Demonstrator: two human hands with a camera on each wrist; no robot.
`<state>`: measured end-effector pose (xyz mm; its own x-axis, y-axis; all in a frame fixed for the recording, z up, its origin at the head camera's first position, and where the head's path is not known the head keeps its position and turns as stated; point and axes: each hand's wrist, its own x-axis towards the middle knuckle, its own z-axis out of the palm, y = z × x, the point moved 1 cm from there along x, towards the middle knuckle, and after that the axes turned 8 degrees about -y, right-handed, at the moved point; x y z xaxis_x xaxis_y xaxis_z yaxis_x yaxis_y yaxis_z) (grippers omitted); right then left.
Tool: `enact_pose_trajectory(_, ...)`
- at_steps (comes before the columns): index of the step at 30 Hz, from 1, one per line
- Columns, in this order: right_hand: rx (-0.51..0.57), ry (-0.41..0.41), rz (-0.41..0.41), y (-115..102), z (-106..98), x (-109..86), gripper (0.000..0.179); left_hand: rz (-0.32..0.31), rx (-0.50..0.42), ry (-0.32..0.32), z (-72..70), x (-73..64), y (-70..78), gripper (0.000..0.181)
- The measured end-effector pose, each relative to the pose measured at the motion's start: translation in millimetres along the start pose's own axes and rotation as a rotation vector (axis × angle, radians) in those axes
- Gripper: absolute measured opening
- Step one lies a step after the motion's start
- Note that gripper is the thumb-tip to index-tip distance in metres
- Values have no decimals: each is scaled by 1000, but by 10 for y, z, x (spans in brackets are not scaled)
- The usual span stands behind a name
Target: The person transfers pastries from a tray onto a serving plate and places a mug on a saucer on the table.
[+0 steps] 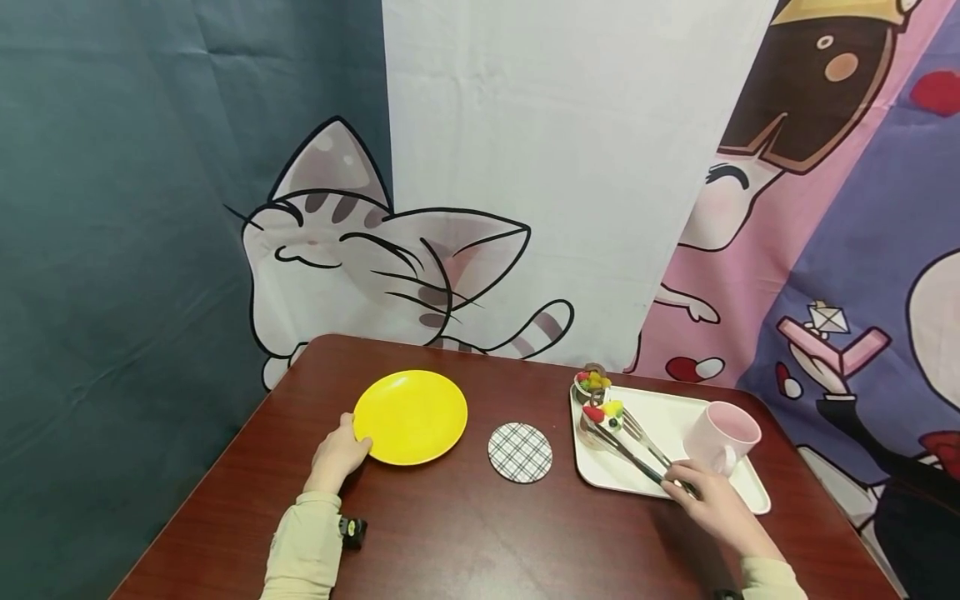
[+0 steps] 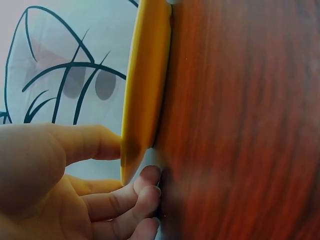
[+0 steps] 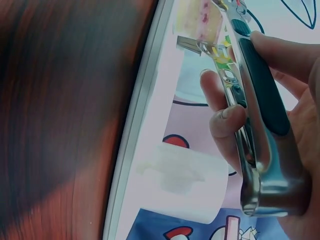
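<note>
At the left of the table, my left hand holds the near-left rim of a yellow plate. In the left wrist view the thumb lies against the plate, with several fingers curled at its edge close to the tabletop. My right hand grips metal tongs with dark grip inserts. The tong ends reach to a slice of cake topped with fruit, at the left of a white tray. Whether they squeeze the cake, I cannot tell.
A pink mug stands on the tray's right side. Behind the cake is a small fruit-topped dessert at the tray's back left corner. A round checked coaster lies between plate and tray. A printed curtain hangs behind the table.
</note>
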<state>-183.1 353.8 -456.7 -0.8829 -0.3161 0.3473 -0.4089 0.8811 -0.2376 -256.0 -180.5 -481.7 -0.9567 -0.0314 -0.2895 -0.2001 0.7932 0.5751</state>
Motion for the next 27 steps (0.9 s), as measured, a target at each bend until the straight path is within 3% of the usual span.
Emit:
enact_pose_trajectory(7, -10, -3, 1, -15, 22, 68, 16, -4, 0, -6, 6, -6, 8, 57)
enact_pose_trajectory(17, 45, -41, -135, 44, -20, 182, 15, -7, 8, -12, -3, 2, -3, 59)
enact_pose_trajectory(27, 52, -151, -141, 147, -135, 348, 24, 8, -3, -12, 5, -4, -6, 58)
